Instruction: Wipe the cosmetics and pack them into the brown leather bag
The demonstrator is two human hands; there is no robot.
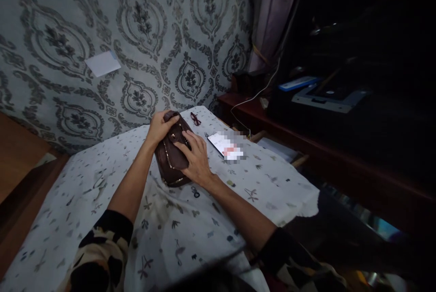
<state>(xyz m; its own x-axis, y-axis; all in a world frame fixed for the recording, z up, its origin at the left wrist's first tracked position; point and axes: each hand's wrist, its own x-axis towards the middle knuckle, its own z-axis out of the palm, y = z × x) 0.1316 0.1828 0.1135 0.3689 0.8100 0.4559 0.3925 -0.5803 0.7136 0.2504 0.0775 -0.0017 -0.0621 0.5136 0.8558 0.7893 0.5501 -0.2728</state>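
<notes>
A dark brown bag [166,158] with metallic zips and a round clasp lies on the patterned white cloth [112,174]. My left hand [160,127] grips its far end, thumb on top and the fingers partly hidden behind it. Across the right side of the bag rests my right hand [196,158], its fingers spread over the front flap and zip, the thumb near the clasp. Beyond the bag sits a small dark red pair of glasses [195,119]. To the right lies a phone [221,145] with a lit screen, partly blurred.
A patterned grey wall [139,15] with a white card [103,63] rises behind. At right stands a dark red shelf [245,108] with a white cable and a blue-edged item [298,84]. An open drawer [279,149] holds papers. Wooden furniture [20,160] is at left.
</notes>
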